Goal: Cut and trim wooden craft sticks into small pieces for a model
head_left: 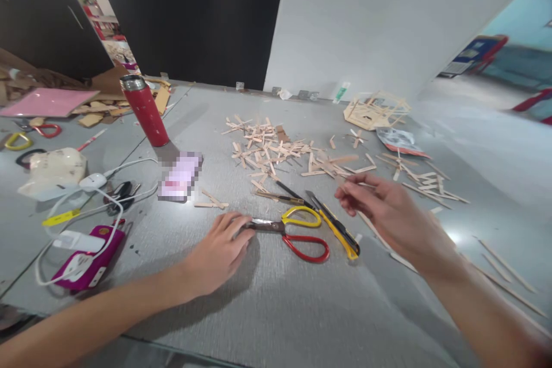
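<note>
Clock centring on the scissors, 12 pointing away from the person.

The grey table (302, 310) is carrying everything. A loose pile of sticks (267, 152) is spreading at 12, and a wooden frame (366, 121) is sitting between 1 and 2. A red flask (146, 112) is standing between 10 and 11.

The left hand (219, 253) is resting at 8, fingers curling over the blade end of the scissors (276, 226); whether they are gripping or only touching, cannot tell. The right hand (383, 207) is hovering at 3, beyond the yellow cutter (338, 233), its thumb and fingers bending toward each other; whether they are pinching a stick, cannot tell. The scissors are lying flat, the red and yellow handles pointing to 3.

Step in hand, judged: tool handling on the left, stick handling on the right. Any next lift of the scissors would be calling for a firm hold clear of the edges, and for space from the cutter lying just beside the handles.

Hard to make out: the left fingers are hiding the blade tips; motion is blurring the right hand; both forearms are running out of view; pixels are masking the phone (180, 177) at 10.
</note>
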Tool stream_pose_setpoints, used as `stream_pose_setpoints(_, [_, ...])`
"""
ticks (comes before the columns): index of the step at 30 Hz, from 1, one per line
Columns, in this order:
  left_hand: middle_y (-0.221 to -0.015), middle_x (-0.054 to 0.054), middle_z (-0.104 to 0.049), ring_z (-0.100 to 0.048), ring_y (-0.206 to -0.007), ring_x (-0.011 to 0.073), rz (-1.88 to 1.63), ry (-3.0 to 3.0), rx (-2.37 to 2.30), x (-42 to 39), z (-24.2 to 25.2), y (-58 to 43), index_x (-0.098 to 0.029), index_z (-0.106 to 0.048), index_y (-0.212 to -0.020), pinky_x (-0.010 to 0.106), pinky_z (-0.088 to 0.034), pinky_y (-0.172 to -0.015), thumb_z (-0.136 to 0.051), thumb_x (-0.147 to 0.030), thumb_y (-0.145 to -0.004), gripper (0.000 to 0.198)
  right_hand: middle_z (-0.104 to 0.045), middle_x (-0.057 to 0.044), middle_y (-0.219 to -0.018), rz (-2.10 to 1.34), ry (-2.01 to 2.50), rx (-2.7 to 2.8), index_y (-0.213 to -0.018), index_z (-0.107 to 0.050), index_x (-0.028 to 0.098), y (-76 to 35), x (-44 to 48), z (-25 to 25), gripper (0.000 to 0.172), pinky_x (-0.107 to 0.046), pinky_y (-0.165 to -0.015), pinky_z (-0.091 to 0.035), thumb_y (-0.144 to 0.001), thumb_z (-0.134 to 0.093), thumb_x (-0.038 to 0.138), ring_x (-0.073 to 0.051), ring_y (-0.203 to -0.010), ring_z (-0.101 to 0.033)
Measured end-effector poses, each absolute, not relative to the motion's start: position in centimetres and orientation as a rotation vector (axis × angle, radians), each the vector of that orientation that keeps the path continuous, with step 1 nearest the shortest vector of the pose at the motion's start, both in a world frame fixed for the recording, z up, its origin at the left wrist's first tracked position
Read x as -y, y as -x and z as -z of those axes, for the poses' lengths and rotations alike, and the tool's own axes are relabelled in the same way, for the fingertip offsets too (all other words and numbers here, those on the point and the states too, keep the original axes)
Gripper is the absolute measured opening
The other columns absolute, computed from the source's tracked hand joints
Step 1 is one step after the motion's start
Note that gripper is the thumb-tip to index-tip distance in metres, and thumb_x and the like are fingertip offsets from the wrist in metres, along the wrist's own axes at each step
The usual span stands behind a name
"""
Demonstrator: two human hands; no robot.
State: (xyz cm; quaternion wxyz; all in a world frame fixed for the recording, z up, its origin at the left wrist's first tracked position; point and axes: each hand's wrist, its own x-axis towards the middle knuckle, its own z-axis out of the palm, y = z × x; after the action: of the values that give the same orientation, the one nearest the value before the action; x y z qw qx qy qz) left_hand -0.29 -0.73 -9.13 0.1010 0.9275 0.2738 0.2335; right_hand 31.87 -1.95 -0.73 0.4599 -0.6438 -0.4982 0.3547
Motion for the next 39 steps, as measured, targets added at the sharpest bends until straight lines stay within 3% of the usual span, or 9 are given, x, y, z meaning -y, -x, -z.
stream_pose_setpoints(14, [-0.13, 0.015, -0.062, -0.054, -0.127, 0.0291, -0.718, -2.715, -0.811, 0.7, 9.4, 0.3, -0.016, -0.064, -0.12, 0.052, -0.053, -0.106, -0.046, -0.009, -0.1, 0.028, -0.072, -0.005, -0.07, -0.941, 1.614, 1.406, -0.077, -0.063, 0.024, -28.2, 4.3, -0.9, 0.05, -0.032, -0.062, -0.055, -0.078, -0.071, 0.073, -0.019, -0.064, -0.064])
stream_pose_setpoints(20, [-0.128, 0.014, -0.067, -0.06, -0.122, 0.0261, -0.863, -2.56, -0.776, 1.0, 8.6, 0.3, -0.017, -0.062, -0.126, 0.049, -0.053, -0.106, -0.046, -0.007, -0.099, 0.032, -0.072, -0.004, -0.072, -0.939, 1.604, 1.474, -0.082, -0.068, 0.025, -27.1, 4.9, -0.3, 0.035, -0.031, -0.06, -0.053, -0.083, -0.071, 0.06, -0.02, -0.066, -0.065])
stream_pose_setpoints(22, [-0.123, 0.013, -0.07, -0.065, -0.116, 0.0234, -0.923, -2.365, -0.782, 1.2, 7.9, 0.2, -0.018, -0.062, -0.127, 0.045, -0.055, -0.102, -0.047, -0.011, -0.101, 0.031, -0.071, -0.003, -0.074, -0.843, 1.589, 1.505, -0.082, -0.069, 0.026, -26.5, 5.6, 0.0, 0.026, -0.031, -0.062, -0.053, -0.085, -0.071, 0.051, -0.02, -0.067, -0.066])
stream_pose_setpoints(25, [-0.097, 0.008, -0.077, -0.072, -0.087, 0.0189, -0.828, -1.865, -0.909, 1.5, 6.8, 0.0, -0.018, -0.067, -0.123, 0.031, -0.06, -0.074, -0.057, -0.031, -0.102, 0.027, -0.071, -0.002, -0.076, -0.765, 1.545, 1.536, -0.081, -0.069, 0.027, -25.2, 6.8, 0.7, 0.016, -0.031, -0.062, -0.054, -0.088, -0.07, 0.042, -0.02, -0.069, -0.067])
stream_pose_setpoints(28, [-0.08, 0.005, -0.075, -0.061, -0.054, 0.0113, -0.772, -1.47, -0.837, 1.4, 6.0, -0.2, -0.015, -0.073, -0.107, 0.024, -0.053, -0.054, -0.065, -0.048, -0.096, 0.036, -0.07, 0.0, -0.072, -0.838, 1.482, 1.609, -0.079, -0.068, 0.028, -23.7, 7.8, 1.4, 0.014, -0.03, -0.06, -0.054, -0.089, -0.068, 0.038, -0.018, -0.064, -0.066])
stream_pose_setpoints(32, [-0.071, 0.003, -0.07, -0.054, -0.05, 0.0084, -0.815, -1.335, -0.779, 1.2, 5.4, -0.5, -0.014, -0.072, -0.084, 0.02, -0.044, -0.048, -0.068, -0.055, -0.092, 0.041, -0.07, 0.001, -0.073, -0.85, 1.401, 1.73, -0.078, -0.067, 0.026, -22.2, 8.0, 2.3, 0.015, -0.029, -0.061, -0.054, -0.09, -0.068, 0.034, -0.017, -0.063, -0.065])
stream_pose_setpoints(36, [-0.068, 0.002, -0.067, -0.053, -0.05, 0.008, -0.855, -1.309, -0.769, 1.0, 5.1, -0.5, -0.014, -0.069, -0.083, 0.018, -0.042, -0.047, -0.067, -0.055, -0.094, 0.043, -0.072, 0.002, -0.072, -0.99, 1.376, 1.733, -0.081, -0.07, 0.025, -21.4, 7.9, 2.7, 0.011, -0.027, -0.061, -0.055, -0.086, -0.074, 0.033, -0.016, -0.063, -0.065])
stream_pose_setpoints(39, [-0.071, 0.003, -0.067, -0.054, -0.053, 0.0082, -0.83, -1.327, -0.767, 1.0, 5.4, -0.5, -0.013, -0.069, -0.082, 0.018, -0.04, -0.048, -0.065, -0.053, -0.096, 0.043, -0.078, 0.0, -0.084, -1.055, 1.348, 1.776, -0.095, -0.076, 0.024, -20.9, 8.1, 2.9, 0.01, -0.026, -0.065, -0.058, -0.088, -0.071, 0.028, -0.015, -0.067, -0.069])
